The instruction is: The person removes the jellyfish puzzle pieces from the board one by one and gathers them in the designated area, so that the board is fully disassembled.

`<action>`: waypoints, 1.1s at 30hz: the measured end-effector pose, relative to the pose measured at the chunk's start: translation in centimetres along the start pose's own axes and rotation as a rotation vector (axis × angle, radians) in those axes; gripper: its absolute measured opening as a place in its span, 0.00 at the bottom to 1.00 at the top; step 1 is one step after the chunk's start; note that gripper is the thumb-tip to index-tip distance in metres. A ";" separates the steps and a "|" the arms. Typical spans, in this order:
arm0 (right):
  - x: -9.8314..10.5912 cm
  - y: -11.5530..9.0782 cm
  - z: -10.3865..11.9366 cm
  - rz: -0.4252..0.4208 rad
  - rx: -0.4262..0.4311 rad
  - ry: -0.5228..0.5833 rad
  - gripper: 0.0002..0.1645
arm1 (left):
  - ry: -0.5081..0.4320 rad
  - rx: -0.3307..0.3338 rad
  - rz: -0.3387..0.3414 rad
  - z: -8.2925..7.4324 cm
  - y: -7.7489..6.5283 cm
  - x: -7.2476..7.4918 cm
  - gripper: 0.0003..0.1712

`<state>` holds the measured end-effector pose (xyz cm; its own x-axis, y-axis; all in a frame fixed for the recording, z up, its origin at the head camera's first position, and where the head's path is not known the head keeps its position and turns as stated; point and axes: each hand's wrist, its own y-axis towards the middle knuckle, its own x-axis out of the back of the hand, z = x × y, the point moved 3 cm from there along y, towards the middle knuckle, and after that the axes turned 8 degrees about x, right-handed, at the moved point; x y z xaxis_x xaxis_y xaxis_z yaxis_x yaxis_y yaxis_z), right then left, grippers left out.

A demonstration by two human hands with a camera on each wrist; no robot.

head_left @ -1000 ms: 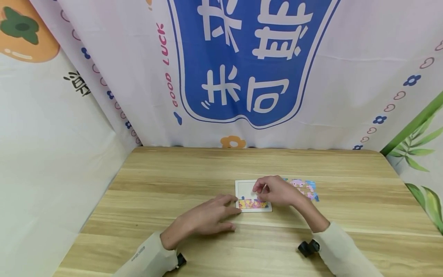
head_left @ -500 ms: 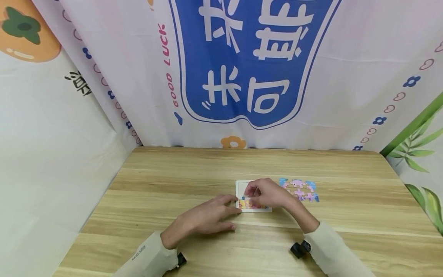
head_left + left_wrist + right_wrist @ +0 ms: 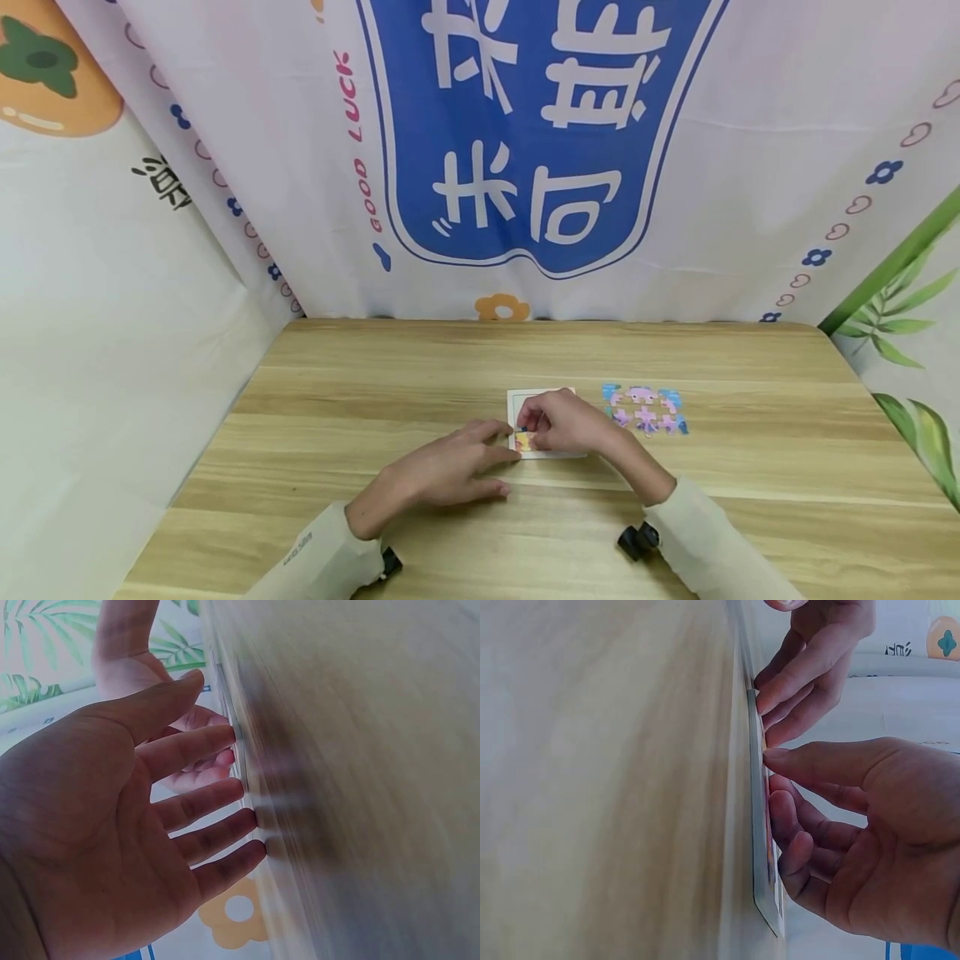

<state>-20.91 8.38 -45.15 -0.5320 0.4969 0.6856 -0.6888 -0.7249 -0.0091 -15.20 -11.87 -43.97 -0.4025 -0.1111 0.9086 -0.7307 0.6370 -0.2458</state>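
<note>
A small white-bordered puzzle tray [image 3: 512, 406] lies on the table, with a strip of joined yellow and pink pieces [image 3: 522, 442] along its near side. My left hand [image 3: 457, 467] spreads its fingers flat, fingertips right at the tray's left edge. Over the tray's left part, my right hand [image 3: 572, 423] pinches a puzzle piece that its fingers mostly hide. In the right wrist view, thumb and curled fingers [image 3: 799, 847] meet the tray's upper face [image 3: 759, 825]. The left wrist view has the left palm [image 3: 90, 825] facing the camera.
Several loose pink and blue puzzle pieces [image 3: 647, 416] lie grouped right of the tray. The wooden table [image 3: 390, 367] runs back to a printed cloth [image 3: 330, 275]. A black wrist camera [image 3: 637, 542] sits below the right sleeve.
My right hand has moved left and slightly down across the tray, uncovering the loose pieces on the right and covering more of the strip. The left hand keeps its place at the tray's edge.
</note>
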 end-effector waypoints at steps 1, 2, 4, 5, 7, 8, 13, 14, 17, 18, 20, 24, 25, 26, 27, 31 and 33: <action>-0.1 0.0 0.0 0.000 -0.003 -0.003 0.12 | -0.001 0.002 0.001 0.0 0.0 0.0 0.28; -0.1 0.0 0.1 -0.002 -0.005 -0.006 0.13 | -0.003 0.002 0.003 0.0 0.0 0.0 0.28; -0.1 -0.1 0.2 -0.003 -0.001 -0.012 0.13 | -0.008 0.004 0.006 0.1 0.0 0.0 0.28; -0.1 -0.1 0.2 -0.003 0.001 -0.013 0.13 | -0.009 0.006 0.007 0.1 0.0 0.0 0.28; -0.1 -0.1 0.3 -0.002 0.005 -0.013 0.13 | -0.012 0.012 0.010 0.1 0.0 0.0 0.28; -0.1 -0.1 0.3 -0.002 0.001 -0.010 0.13 | -0.013 0.014 0.011 0.1 0.0 0.0 0.28; -0.2 -0.1 0.2 0.004 -0.007 -0.001 0.15 | -0.011 0.021 0.017 0.1 0.0 0.0 0.28; -0.2 -0.1 0.2 0.005 -0.010 -0.001 0.16 | -0.011 0.019 0.016 0.1 0.0 0.0 0.28; -0.2 -0.1 0.1 0.004 -0.025 0.004 0.18 | -0.011 0.020 0.018 0.1 0.1 0.0 0.28; -0.2 -0.1 0.1 0.002 -0.026 0.005 0.18 | -0.011 0.020 0.018 0.0 0.1 0.0 0.28; -0.2 -0.1 0.1 -0.001 -0.028 0.005 0.18 | -0.012 0.020 0.019 0.0 0.1 0.0 0.28; 0.0 -0.2 0.2 -0.012 -0.024 0.015 0.15 | -0.013 0.027 0.022 0.1 0.1 0.1 0.28; 0.0 -0.2 0.2 -0.016 -0.022 0.020 0.14 | -0.013 0.028 0.022 0.1 0.1 0.1 0.28; 0.0 -0.2 0.2 -0.019 -0.022 0.026 0.13 | -0.011 0.029 0.023 0.1 0.1 0.1 0.28; 0.0 -0.2 0.2 -0.023 -0.022 0.032 0.12 | -0.010 0.029 0.022 0.1 0.1 0.1 0.28; 0.1 -0.2 0.1 -0.027 -0.019 0.055 0.10 | -0.005 0.027 0.019 0.1 0.2 0.0 0.28; 0.1 -0.2 0.1 -0.028 -0.017 0.070 0.09 | -0.006 0.026 0.019 0.1 0.2 0.0 0.28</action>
<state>-20.77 8.58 -45.02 -0.5453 0.5494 0.6331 -0.7119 -0.7023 -0.0038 -15.39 -11.85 -44.01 -0.4197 -0.1044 0.9016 -0.7372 0.6187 -0.2715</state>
